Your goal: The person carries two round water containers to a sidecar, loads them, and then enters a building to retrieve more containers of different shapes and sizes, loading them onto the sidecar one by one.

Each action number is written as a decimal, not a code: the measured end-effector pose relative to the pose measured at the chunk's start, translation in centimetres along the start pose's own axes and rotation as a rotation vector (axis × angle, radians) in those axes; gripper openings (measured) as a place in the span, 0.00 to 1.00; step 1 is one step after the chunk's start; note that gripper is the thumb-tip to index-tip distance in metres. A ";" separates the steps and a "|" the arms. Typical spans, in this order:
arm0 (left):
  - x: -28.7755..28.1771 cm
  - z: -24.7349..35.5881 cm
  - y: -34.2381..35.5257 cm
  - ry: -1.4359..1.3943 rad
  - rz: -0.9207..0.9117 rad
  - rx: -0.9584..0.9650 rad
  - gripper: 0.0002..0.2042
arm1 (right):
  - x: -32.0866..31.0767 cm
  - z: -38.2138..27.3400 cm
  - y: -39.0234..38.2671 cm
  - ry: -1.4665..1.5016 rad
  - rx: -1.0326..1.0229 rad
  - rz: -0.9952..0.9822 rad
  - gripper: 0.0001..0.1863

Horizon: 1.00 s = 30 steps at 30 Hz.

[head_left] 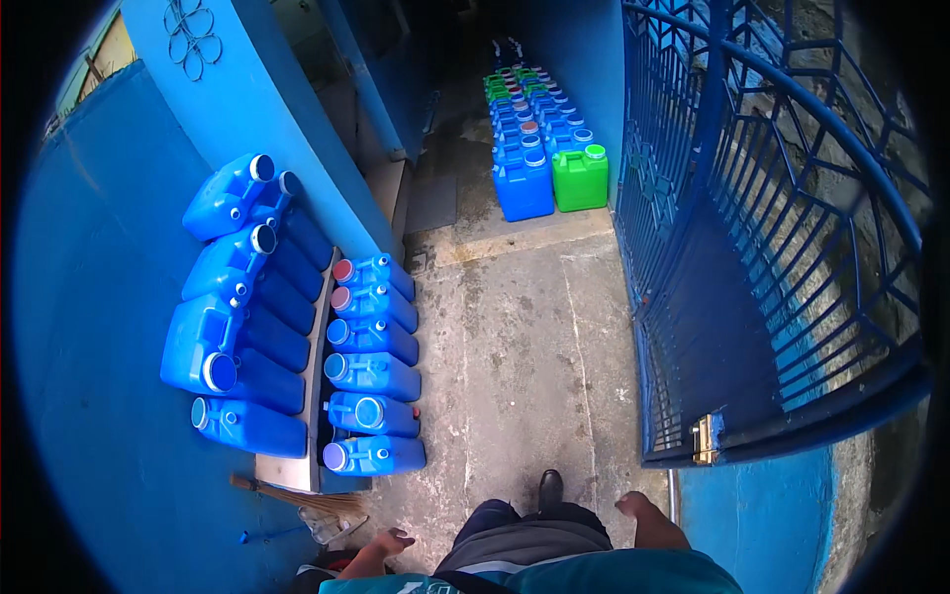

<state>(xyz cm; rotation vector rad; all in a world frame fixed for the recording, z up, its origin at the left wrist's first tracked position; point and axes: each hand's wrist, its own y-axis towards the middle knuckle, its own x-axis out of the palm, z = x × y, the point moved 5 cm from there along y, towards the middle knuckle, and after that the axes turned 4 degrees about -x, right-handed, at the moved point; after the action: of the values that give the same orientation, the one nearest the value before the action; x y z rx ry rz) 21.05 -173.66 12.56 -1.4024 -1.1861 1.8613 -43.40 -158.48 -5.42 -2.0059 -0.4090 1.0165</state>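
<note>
My left hand [393, 542] hangs low beside my body, with its fingers loosely apart and nothing seen in it. On the other side, my right hand [629, 505] hangs over the concrete; its fingers are mostly hidden under it. Nearest to the left hand, a row of blue water jugs [374, 374] stands on the ground, with red, blue and pale caps. Behind them, more blue jugs [267, 381] sit on a ledge, some stacked on top [201, 342]. Neither hand touches a jug.
A broom [307, 493] lies by the ledge's near end. Ahead, blue jugs [522, 188] and green jugs [581, 178] line the right wall of a passage, past a low step [515, 241]. A blue metal gate [683, 198] swings along the right, with a latch [705, 439].
</note>
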 end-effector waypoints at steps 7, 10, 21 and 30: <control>-15.3 10.8 11.4 -0.394 0.080 -0.183 0.35 | -42.9 -25.2 23.0 0.295 -0.331 0.539 0.15; -22.1 15.8 18.2 -0.485 -0.029 -0.233 0.30 | -53.0 -32.7 29.6 0.231 -0.278 0.513 0.15; -74.6 51.5 39.8 -0.796 0.201 0.383 0.19 | -62.1 -30.0 44.8 0.435 0.208 0.094 0.17; -96.2 63.7 51.6 -0.548 0.404 0.147 0.29 | -84.4 -41.0 67.6 0.177 -0.127 -0.302 0.07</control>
<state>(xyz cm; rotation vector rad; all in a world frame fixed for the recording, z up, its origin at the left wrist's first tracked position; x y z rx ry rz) -2.35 -297.67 19.23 -1.1418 -1.0172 2.6789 -68.73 -271.24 -2.54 -2.0485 -0.6703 0.6348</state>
